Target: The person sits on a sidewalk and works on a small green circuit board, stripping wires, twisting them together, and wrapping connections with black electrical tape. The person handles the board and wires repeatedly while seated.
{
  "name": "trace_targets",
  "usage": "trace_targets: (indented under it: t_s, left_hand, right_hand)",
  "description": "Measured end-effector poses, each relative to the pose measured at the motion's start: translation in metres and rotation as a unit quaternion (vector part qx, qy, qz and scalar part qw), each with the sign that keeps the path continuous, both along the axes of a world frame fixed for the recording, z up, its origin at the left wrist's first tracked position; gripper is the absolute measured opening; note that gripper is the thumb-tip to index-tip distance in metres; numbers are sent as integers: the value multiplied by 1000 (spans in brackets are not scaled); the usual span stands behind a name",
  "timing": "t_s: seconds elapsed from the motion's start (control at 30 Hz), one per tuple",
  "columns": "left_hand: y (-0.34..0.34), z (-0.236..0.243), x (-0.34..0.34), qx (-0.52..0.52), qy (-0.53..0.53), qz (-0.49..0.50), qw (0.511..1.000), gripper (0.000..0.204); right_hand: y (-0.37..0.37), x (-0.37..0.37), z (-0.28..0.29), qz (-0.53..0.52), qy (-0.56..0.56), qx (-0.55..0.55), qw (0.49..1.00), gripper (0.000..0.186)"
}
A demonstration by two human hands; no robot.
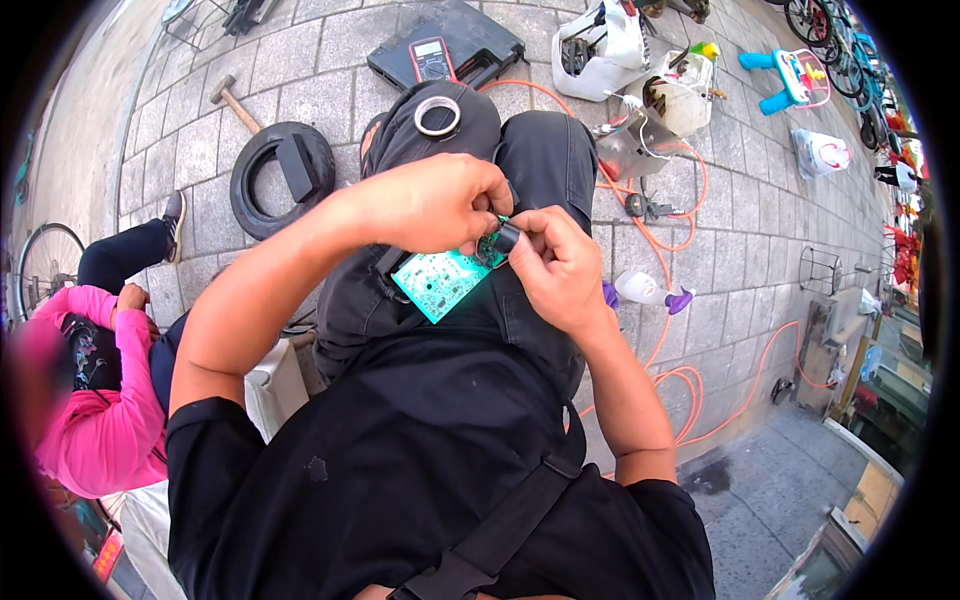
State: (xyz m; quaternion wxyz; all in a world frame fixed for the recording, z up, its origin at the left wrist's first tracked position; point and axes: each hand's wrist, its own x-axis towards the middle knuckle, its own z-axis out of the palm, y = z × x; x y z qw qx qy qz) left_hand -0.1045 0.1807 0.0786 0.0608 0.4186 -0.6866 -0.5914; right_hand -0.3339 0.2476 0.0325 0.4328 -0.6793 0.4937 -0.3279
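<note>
1. One rectangular, bright green circuit board (440, 284) is seen across the seated person's dark-trousered lap (545, 150), tilted, one corner toward the black shirt. Its face is dotted with small dark marks and strongly lit.
2. One short, black, cylindrical part (508, 238) is held at the board's upper right end.
3. Right hand (562, 262): the black cylinder is pinched between thumb and forefinger.
4. Left hand (455, 205): fingers are curled in at the same end of the board; what is gripped cannot be told, the fingertips being partly hidden.
5. Counted on the knees: one silver-grey ring-shaped roll (418, 119).
6. Counted on the grey paving (735, 270): one black tyre (241, 185), with one black box-shaped piece (297, 168) laid on it; one wooden-handled hammer (240, 107); one black plastic case (490, 45), topped by one red-edged multimeter (432, 60); two open white plastic containers (588, 84); one purple-headed spray bottle (640, 288).
</note>
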Motion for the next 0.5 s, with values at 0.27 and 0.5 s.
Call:
trace_targets:
  t_s: [0.27, 0.5]
  left_hand:
    - [23, -3, 1, -98, 7, 84, 992, 19]
    - [35, -11, -2, -136, 29, 140, 980, 19]
  right_hand:
    - [-10, 6, 0, -47, -150, 260, 953, 23]
    - [-22, 7, 5, -63, -135, 407, 901, 26]
